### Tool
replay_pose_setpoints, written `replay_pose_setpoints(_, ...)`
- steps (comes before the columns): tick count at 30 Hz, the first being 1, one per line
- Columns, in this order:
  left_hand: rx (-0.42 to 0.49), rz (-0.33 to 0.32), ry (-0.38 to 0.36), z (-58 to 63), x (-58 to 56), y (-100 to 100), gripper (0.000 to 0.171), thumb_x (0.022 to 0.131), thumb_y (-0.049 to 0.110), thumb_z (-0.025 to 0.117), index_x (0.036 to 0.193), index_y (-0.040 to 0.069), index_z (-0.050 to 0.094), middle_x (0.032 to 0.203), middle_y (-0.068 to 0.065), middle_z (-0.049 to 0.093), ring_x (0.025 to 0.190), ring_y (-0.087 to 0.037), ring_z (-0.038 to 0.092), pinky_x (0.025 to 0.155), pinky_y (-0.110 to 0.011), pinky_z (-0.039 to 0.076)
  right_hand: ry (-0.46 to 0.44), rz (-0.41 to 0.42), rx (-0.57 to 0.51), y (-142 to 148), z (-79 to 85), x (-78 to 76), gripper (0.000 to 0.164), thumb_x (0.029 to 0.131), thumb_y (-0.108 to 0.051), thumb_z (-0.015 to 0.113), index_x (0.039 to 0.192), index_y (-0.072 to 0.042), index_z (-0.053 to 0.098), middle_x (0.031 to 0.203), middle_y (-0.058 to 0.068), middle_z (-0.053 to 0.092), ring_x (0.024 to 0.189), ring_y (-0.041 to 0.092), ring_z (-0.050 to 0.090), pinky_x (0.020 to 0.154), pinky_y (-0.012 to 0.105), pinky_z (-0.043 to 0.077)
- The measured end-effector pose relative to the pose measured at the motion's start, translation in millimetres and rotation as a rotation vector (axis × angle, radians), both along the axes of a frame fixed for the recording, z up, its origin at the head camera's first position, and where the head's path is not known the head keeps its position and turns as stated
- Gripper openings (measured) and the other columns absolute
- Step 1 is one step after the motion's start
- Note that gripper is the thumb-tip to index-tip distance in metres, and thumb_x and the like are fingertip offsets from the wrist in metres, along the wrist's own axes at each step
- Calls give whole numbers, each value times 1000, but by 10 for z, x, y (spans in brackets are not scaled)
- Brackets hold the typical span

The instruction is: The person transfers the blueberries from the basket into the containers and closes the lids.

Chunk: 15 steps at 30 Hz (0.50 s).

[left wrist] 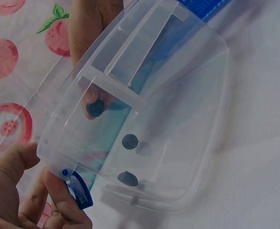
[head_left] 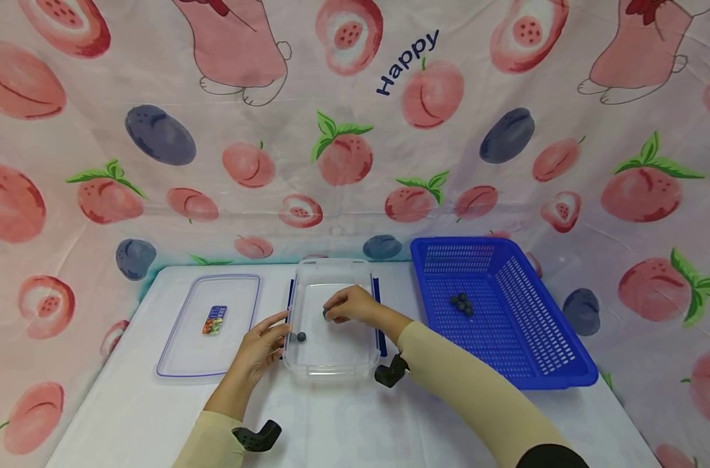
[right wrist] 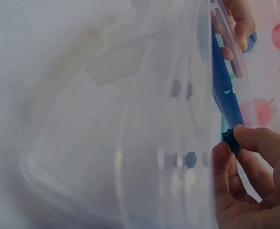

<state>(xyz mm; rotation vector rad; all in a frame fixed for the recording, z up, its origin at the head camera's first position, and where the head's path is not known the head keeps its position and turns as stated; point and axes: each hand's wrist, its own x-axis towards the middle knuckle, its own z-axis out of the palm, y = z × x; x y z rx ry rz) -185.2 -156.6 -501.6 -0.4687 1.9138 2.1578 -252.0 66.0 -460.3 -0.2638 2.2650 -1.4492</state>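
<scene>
A clear plastic box (head_left: 331, 354) with blue side latches stands in the middle of the table. My left hand (head_left: 262, 348) holds its left side, thumb at the rim and fingers by a blue latch (left wrist: 79, 191). Above the box floor, my right hand (head_left: 355, 305) pinches a blueberry (right wrist: 231, 140) between thumb and fingers; its crown shows in the right wrist view. Another blueberry (head_left: 301, 337) lies in the box near the left wall. In the left wrist view two dark shapes show there; one may be a reflection. Several blueberries (head_left: 462, 304) sit in the blue basket (head_left: 507, 367).
The box's clear lid (head_left: 182, 351), with a blue seal and a fruit label (head_left: 214, 320), lies flat at the left. The basket stands close on the right, by the table's right edge. Behind the table hangs a fruit-print cloth (head_left: 331, 240).
</scene>
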Motion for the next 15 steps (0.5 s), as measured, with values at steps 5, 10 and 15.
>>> replay_pose_setpoints(5, -10, 4, 8, 12, 11, 9, 53, 92, 14, 67, 142, 8, 51, 78, 9, 60, 67, -3, 51, 57, -15, 49, -32, -29, -11, -37, -57, -31, 21, 84, -3, 74, 105, 4, 73, 98, 14, 73, 77, 13, 68, 76, 29, 60)
replay_pose_setpoints(10, -16, 1, 6, 15, 16, 8, 53, 92, 14, 67, 143, 8, 51, 80, 10, 61, 69, -4, 51, 58, -16, 49, -60, -82, 6, -84, -123, -29, 20, 83, 0, 74, 102, 4, 73, 94, 12, 74, 72, 11, 66, 75, 28, 59)
replay_pose_setpoints(15, -13, -2, 4, 14, 19, 4, 53, 93, 15, 67, 143, 8, 51, 80, 9, 61, 70, -4, 52, 58, -16, 50, -26, -115, 86, -133, -211, -5, 18, 80, 0, 76, 98, 3, 74, 86, 9, 73, 67, 10, 63, 69, 26, 59)
